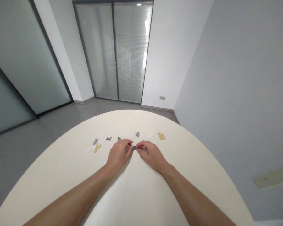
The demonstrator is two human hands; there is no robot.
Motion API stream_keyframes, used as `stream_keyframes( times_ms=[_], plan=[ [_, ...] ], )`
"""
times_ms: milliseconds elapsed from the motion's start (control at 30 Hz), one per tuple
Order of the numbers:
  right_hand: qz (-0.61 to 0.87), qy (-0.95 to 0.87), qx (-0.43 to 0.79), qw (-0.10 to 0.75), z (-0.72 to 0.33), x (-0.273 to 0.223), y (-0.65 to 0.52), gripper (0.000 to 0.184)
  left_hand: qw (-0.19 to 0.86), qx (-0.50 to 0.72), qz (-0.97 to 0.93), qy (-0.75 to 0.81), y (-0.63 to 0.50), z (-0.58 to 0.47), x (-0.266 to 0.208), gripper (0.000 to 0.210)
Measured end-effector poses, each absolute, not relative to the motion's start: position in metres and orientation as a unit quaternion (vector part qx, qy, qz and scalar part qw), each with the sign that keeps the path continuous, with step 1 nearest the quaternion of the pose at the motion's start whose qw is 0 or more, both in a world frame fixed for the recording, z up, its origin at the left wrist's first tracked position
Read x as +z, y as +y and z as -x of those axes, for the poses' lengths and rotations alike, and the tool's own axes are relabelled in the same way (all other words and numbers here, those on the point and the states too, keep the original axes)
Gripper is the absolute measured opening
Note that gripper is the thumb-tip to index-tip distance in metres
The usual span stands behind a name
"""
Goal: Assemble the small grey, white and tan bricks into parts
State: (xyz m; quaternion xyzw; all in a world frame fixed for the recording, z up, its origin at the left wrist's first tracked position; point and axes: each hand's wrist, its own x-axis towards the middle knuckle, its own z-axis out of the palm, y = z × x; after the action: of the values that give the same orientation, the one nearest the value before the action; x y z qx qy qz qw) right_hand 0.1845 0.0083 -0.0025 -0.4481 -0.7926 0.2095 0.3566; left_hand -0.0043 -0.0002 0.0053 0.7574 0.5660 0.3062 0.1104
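A small dark grey toy building piece (pixel 134 147) sits between the fingertips of my two hands, just above or on the table. My left hand (pixel 119 152) pinches it from the left with thumb and fingers curled. From the right, the closed fingertips of my right hand (pixel 152 153) grip its other side. Just beyond the left hand lies a small dark piece (pixel 119 138), partly hidden by the knuckles. Grey pieces (pixel 137 134) lie a little past the held one. The held piece is too small to make out its exact shape.
Across the round white table (pixel 136 194) lie grey bricks (pixel 95 141), tan strips (pixel 96 148), a white strip (pixel 90 150), dark and grey bits (pixel 108 138), white pieces (pixel 152 136) and tan bricks (pixel 161 136). Glass doors (pixel 115 53) and walls stand beyond.
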Motion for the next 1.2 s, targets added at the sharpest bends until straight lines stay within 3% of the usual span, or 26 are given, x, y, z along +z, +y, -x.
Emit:
stream_keyframes(
  times_ms=[167, 400, 733, 1200],
  plan=[
    [0.475, -0.779, 0.187, 0.366, -0.185, -0.003, 0.010, 0.013, 0.054, 0.312, -0.806, 0.501, -0.005, 0.003, 0.008, 0.025],
    [0.501, -0.759, 0.176, 0.378, -0.187, -0.001, 0.010, 0.013, 0.052, 0.276, -0.832, 0.478, -0.004, 0.004, 0.006, 0.038],
    [0.503, -0.757, 0.185, 0.374, -0.185, 0.000, 0.009, 0.013, 0.015, 0.280, -0.827, 0.488, -0.006, 0.002, 0.008, 0.027],
    [0.501, -0.756, 0.193, 0.375, -0.185, -0.003, 0.011, 0.015, -0.012, 0.209, -0.855, 0.474, 0.000, 0.007, -0.003, 0.049]
  ],
)
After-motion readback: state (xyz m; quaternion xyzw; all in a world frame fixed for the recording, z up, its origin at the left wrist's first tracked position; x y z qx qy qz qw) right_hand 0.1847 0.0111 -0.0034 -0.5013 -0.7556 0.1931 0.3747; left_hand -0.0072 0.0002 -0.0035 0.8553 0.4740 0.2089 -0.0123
